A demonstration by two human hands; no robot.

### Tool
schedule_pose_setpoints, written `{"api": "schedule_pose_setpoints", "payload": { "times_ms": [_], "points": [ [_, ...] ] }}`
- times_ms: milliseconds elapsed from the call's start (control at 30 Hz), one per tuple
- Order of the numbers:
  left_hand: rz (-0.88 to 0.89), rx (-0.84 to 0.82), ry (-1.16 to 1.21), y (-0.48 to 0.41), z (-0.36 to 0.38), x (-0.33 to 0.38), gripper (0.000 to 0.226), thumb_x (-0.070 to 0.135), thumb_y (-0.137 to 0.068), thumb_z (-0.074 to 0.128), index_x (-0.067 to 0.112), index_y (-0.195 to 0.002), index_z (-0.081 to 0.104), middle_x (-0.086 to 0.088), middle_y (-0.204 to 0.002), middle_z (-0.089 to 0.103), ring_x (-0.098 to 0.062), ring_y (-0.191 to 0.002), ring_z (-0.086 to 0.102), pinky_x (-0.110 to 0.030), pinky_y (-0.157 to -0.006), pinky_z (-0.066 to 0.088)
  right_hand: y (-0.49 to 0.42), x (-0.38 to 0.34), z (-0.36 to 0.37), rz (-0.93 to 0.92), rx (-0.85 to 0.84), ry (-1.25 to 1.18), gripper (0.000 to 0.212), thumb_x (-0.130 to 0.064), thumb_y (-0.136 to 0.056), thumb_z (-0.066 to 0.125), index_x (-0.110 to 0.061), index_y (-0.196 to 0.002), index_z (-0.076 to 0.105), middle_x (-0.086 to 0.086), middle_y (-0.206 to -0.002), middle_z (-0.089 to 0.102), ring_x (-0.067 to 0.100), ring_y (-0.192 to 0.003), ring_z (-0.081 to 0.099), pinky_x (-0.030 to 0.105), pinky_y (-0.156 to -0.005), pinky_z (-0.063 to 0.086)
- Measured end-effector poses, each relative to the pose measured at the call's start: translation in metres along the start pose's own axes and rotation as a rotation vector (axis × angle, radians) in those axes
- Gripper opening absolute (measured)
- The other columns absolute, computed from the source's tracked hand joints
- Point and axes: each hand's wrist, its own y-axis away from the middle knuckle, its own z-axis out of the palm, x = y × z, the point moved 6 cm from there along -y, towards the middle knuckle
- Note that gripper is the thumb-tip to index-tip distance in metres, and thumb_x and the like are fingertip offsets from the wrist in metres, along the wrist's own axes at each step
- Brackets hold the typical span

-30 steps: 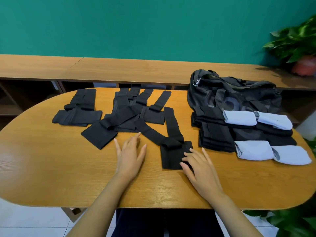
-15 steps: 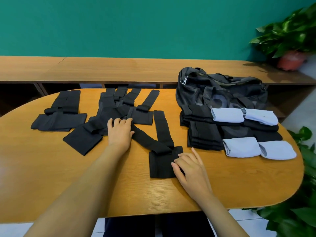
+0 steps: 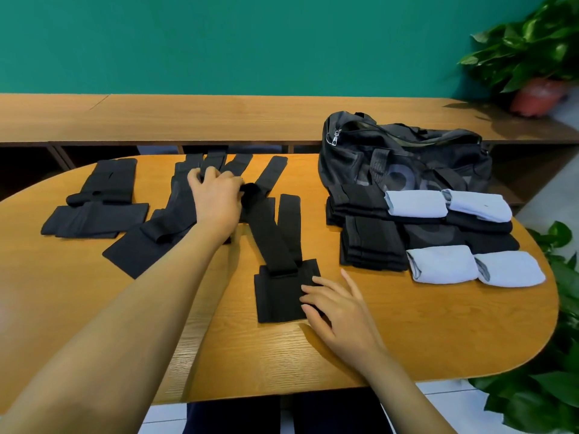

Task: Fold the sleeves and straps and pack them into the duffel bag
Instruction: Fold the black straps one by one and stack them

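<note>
Oval wooden surface (image 3: 407, 346), teal wall (image 3: 250, 42) behind. The duffel bag (image 3: 407, 164) sits far right with the folded sleeves (image 3: 372, 242) stacked just in front. Left hand (image 3: 216, 198), arm stretched out, grips the far end of a black strap (image 3: 269, 236). Right hand (image 3: 338, 308) lies flat, fingers relaxed, pressing its near end.

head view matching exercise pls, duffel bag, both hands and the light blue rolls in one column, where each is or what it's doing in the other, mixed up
Column one:
1. duffel bag
2. left hand
3. right hand
4. light blue rolls

Column two:
a. fingers flat on the black pad nearest the person
b. on and beside the folded black stacks
c. far right of the table, behind the stacks
d. curled on the end of a black strap, mid table

Pairs: 1-c, 2-d, 3-a, 4-b
</note>
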Motion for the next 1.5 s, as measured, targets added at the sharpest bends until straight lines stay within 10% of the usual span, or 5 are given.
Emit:
{"api": "schedule_pose_setpoints", "payload": {
  "times_ms": [133,400,967,1200,1500],
  "points": [
    [-0.007,-0.043,0.146,0.018,0.001,0.018,0.04,0.025,-0.096,0.058,0.021,-0.136,0.053,-0.002,-0.137,0.054,-0.027,-0.131,0.04,-0.055,-0.118,0.005,0.0,-0.002,0.005,-0.011,-0.098,0.01,0.047,-0.051,-0.104,0.027,-0.032,-0.135,0.056,-0.019,-0.144,0.046,-0.002,-0.142,0.028,0.038,-0.123,0.006],
    [0.469,-0.152,0.392,0.165,-0.012,0.056,0.052,0.065,-0.085,0.052,0.03,-0.122,0.065,0.015,-0.121,0.066,-0.002,-0.118,0.056,-0.048,-0.12,-0.002,-0.001,0.006,-0.001,0.152,-0.067,0.078,0.069,-0.058,-0.099,0.009,-0.021,-0.144,0.046,-0.005,-0.143,0.052,0.004,-0.138,0.036,0.029,-0.122,0.011],
    [0.374,-0.008,0.303,0.217,-0.008,-0.033,0.041,-0.012,-0.069,0.078,0.008,-0.104,0.073,-0.008,-0.109,0.073,-0.017,-0.103,0.07,-0.05,-0.12,0.011,0.003,0.009,-0.002,0.272,-0.021,0.036,0.051,-0.049,-0.098,0.035,-0.02,-0.13,0.063,0.004,-0.136,0.059,0.023,-0.141,0.036,0.031,-0.114,0.02],
    [0.299,0.002,0.284,0.216,-0.016,-0.051,0.046,0.041,-0.099,0.038,0.013,-0.112,0.071,-0.002,-0.117,0.07,-0.013,-0.111,0.065,-0.058,-0.118,0.013,0.003,0.005,-0.008,0.165,0.041,0.135,0.052,-0.05,-0.098,0.03,-0.019,-0.11,0.071,-0.004,-0.113,0.063,0.013,-0.119,0.044,0.044,-0.103,0.045],
    [0.38,-0.227,0.447,0.183,0.001,0.041,0.067,0.064,-0.092,0.034,0.028,-0.149,0.038,0.01,-0.156,0.032,0.002,-0.145,0.013,-0.043,-0.117,-0.023,-0.006,0.009,-0.003,0.03,-0.186,0.131,0.071,-0.067,-0.093,0.014,-0.029,-0.142,0.05,-0.01,-0.153,0.04,0.008,-0.148,0.015,0.028,-0.119,-0.003]
  ]
}}
